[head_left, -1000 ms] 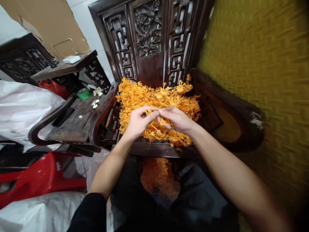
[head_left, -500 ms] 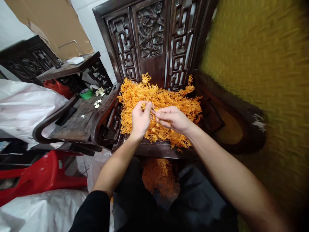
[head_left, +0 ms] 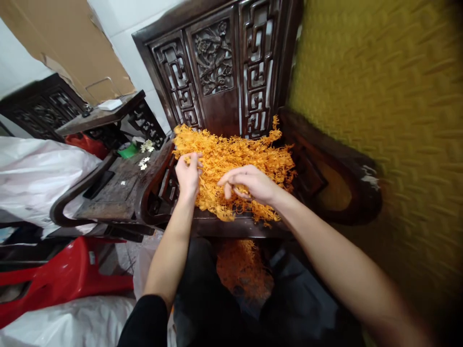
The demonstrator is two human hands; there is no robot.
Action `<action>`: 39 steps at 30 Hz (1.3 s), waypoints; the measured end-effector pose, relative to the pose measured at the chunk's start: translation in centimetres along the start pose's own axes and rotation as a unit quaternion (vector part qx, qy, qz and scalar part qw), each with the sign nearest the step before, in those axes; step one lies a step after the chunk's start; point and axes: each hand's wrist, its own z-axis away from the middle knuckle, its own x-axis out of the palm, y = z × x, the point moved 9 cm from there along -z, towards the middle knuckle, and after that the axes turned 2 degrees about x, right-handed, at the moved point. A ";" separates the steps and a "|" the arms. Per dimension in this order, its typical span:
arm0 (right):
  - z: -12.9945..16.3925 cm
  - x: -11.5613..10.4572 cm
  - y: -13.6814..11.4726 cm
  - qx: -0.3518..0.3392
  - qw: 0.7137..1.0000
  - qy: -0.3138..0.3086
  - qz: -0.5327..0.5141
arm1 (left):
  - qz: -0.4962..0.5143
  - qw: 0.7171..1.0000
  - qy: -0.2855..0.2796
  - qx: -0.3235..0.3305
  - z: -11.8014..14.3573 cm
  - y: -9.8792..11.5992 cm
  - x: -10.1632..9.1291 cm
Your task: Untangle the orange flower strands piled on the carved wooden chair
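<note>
A heap of orange, curly, branching plastic-looking pieces (head_left: 231, 149) covers the seat of a dark carved wooden chair (head_left: 221, 113). My left hand (head_left: 188, 173) is over the left side of the heap, its fingers curled towards the thumb. Whatever the fingers hold, if anything, blends into the orange behind. Over the middle front of the heap is my right hand (head_left: 251, 183), palm down, with fingers loosely bent and apart. Nothing shows between them. A gap separates the two hands.
Left of the chair, a wooden side surface (head_left: 108, 200) bears green tape (head_left: 127, 152) and pale small flower-like pieces (head_left: 143, 163). A red plastic stool (head_left: 68, 272) and white sacks (head_left: 39, 171) are on the left. A yellow textured surface (head_left: 379, 96) rises at right.
My hands were together at the middle of the heap and have come apart. The left has moved left; the right has loosened its fingers and shifted slightly. The view has tilted a little.
</note>
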 end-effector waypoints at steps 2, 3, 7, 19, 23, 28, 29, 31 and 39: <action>0.0 -1.5 -0.4 -0.032 0.997 0.069 0.015 | -0.057 0.995 -0.077 0.015 1.1 0.6 1.5; 0.2 -2.1 -0.9 -0.058 0.993 0.101 0.038 | -0.086 0.991 -0.103 0.025 1.9 0.9 2.2; 1.3 -2.5 -3.7 -0.182 0.937 0.188 0.233 | -0.167 0.973 -0.151 0.058 4.3 1.9 3.8; 2.6 -1.4 -5.0 -0.255 0.878 0.280 0.293 | -0.186 0.965 -0.182 0.034 5.5 0.9 5.1; 7.9 -2.7 -8.6 -0.353 0.819 0.411 0.191 | -0.194 0.962 -0.191 0.005 4.4 -1.3 4.6; 5.9 -7.0 -6.4 -0.279 0.886 0.371 -0.015 | -0.033 0.978 -0.177 -0.102 3.3 -2.2 3.6; 4.2 -7.2 -4.9 -0.230 0.915 0.330 -0.044 | -0.001 0.977 -0.180 -0.114 3.3 -1.9 3.7; 1.5 -7.1 -2.2 -0.145 0.951 0.263 -0.070 | 0.031 0.972 -0.188 -0.138 3.7 -1.4 4.0; -0.4 -5.6 0.5 -0.086 0.975 0.207 0.003 | -0.021 0.969 -0.199 -0.143 4.6 -1.2 4.3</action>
